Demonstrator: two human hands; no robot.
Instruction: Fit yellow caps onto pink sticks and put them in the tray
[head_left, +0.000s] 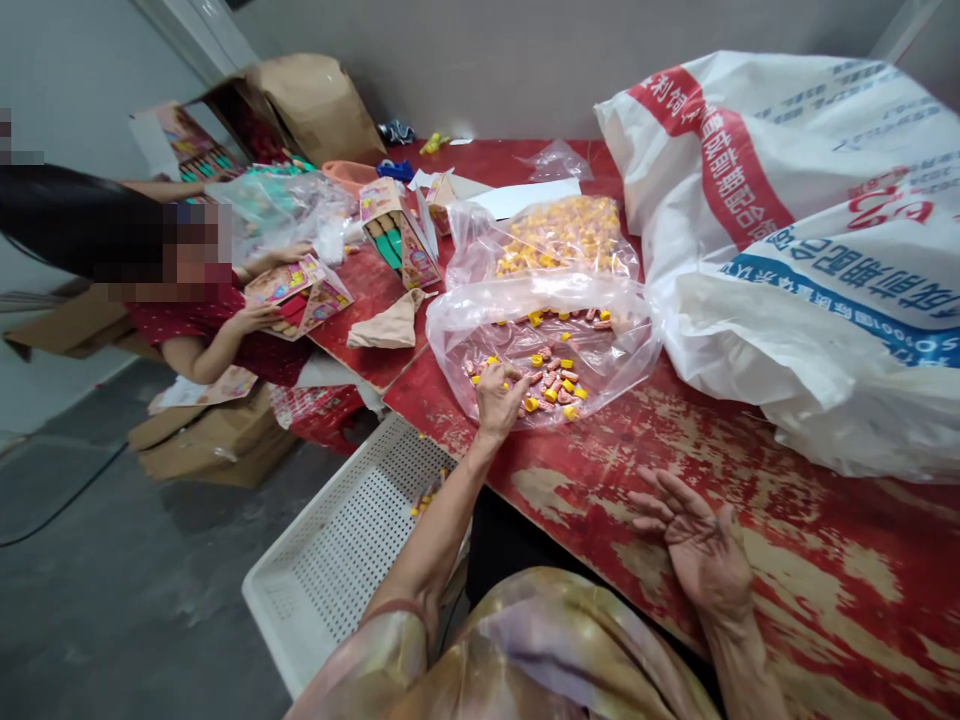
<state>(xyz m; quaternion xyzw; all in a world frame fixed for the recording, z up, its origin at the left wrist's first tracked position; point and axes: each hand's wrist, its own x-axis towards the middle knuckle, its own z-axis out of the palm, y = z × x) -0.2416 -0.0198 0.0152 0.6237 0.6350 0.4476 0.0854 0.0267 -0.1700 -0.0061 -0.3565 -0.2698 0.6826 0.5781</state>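
My left hand point(499, 397) reaches into an open clear plastic bag point(457, 320) on the worn red table point(600, 480), fingers curled over small pink and yellow pieces point(555, 380); whether it grips any I cannot tell. Palm up, my right hand point(694, 545) rests on the table near its front edge, fingers spread, holding nothing. A second clear bag point(559, 235) full of yellow pieces lies just behind the first.
A large white woven sack point(795, 250) fills the table's right side. A white perforated tray point(345, 550) with a few yellow pieces sits below the table edge. At the left, another person holds a colourful printed box point(300, 295); more boxes, cardboard and bags lie around.
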